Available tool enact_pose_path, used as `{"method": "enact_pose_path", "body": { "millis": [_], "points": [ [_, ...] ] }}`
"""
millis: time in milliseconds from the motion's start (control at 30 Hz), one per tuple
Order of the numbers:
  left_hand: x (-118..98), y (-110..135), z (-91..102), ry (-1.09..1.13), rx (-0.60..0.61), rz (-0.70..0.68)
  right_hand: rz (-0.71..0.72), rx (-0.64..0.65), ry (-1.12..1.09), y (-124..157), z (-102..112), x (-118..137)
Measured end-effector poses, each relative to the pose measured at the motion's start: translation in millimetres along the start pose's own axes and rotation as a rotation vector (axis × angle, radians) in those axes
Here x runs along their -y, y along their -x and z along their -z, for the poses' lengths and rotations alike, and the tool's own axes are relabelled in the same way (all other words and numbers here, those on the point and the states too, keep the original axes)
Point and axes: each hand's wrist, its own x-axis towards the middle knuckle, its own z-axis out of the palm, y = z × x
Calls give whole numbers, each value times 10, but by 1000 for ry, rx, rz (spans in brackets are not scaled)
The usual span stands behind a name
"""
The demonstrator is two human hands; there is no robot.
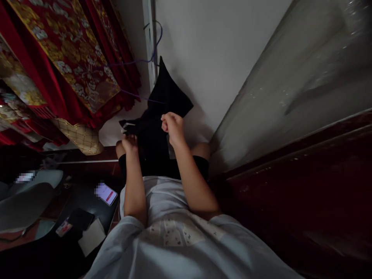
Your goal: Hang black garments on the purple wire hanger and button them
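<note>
While I watch through the head camera, red and gold fabric hangs at far left, with a lit phone lying lower down. My left hand has its fingers clamped on the black cloth, which is held up over the knees; my right hand pinches its middle, fingers curled together, before the white wall

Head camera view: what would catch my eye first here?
The black cloth at centre, gripped by the left hand and the right hand. Next, the red and gold brocade hanging at upper left, and a lit phone lying at lower left.
</note>
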Motion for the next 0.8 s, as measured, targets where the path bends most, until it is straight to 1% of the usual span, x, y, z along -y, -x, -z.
{"method": "enact_pose_path", "body": {
  "millis": [67, 100, 167, 233, 300, 367, 400, 500, 567, 600, 667, 700, 767, 800],
  "points": [
    [159, 117, -152, 68, -84, 157, -24, -51, -26, -58, 89, -38],
    [190, 130, -198, 112, -127, 220, -27, -64, -22, -88, 133, -69],
    [165, 102, -241, 187, -185, 277, -26, -81, -2, -132, 212, -138],
    [45, 59, -265, 250, -214, 277, -50, -89, 17, -149, 278, -191],
    [-127, 52, -324, 316, -213, 229, -112, -54, 67, -136, 328, -212],
    [-312, 95, -432, 352, -202, 151, -152, 52, 151, -105, 362, -203],
    [-400, 132, -497, 350, -198, 114, -139, 121, 190, -86, 371, -193],
    [-632, 255, -673, 284, -147, 12, -1, 330, 241, -37, 362, -172],
    [-754, 311, -740, 236, -55, -90, 79, 451, 227, -9, 321, -179],
    [-801, 322, -755, 198, -8, -142, 95, 495, 208, 8, 293, -190],
    [-855, 301, -755, 97, 45, -209, 95, 519, 159, 46, 242, -213],
    [-859, 272, -745, 50, 46, -219, 81, 495, 152, 68, 228, -221],
    [-819, 200, -709, -11, 51, -215, 40, 425, 210, 110, 239, -210],
    [-778, 171, -685, -24, 90, -203, 29, 398, 267, 125, 269, -188]
  ]
}}
